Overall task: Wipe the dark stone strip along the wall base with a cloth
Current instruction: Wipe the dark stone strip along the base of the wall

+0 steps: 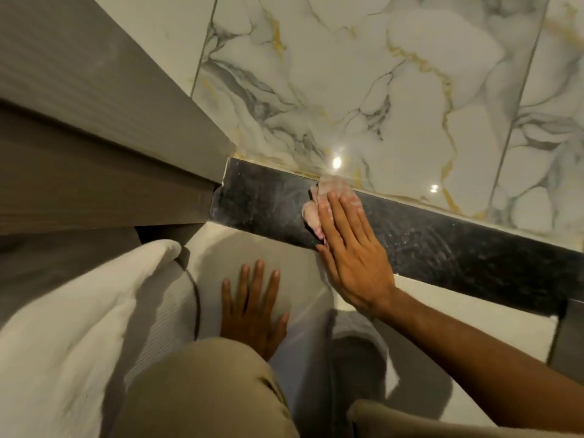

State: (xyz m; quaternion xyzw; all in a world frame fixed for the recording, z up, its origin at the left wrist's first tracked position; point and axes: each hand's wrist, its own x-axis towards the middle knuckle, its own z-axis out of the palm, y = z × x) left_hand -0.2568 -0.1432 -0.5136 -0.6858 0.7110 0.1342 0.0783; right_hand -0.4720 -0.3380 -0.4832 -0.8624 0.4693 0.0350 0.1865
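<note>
The dark stone strip (442, 245) runs from a grey panel at left down to the right, between a marbled surface and a pale one. Faint wipe smears show on it. My right hand (350, 248) lies flat with straight fingers on the strip, pressing a small pinkish cloth (311, 213) against it. Most of the cloth is hidden under the fingers; it pokes out at their left and top. My left hand (252, 308) rests flat, fingers spread, on the pale surface (442, 314) below the strip.
White marble tiles with grey and gold veins (363, 90) fill the top. A grey ribbed panel (94, 137) stands at left. A white towel or bedding (72, 327) lies lower left. My beige-trousered knees (205, 390) are at the bottom.
</note>
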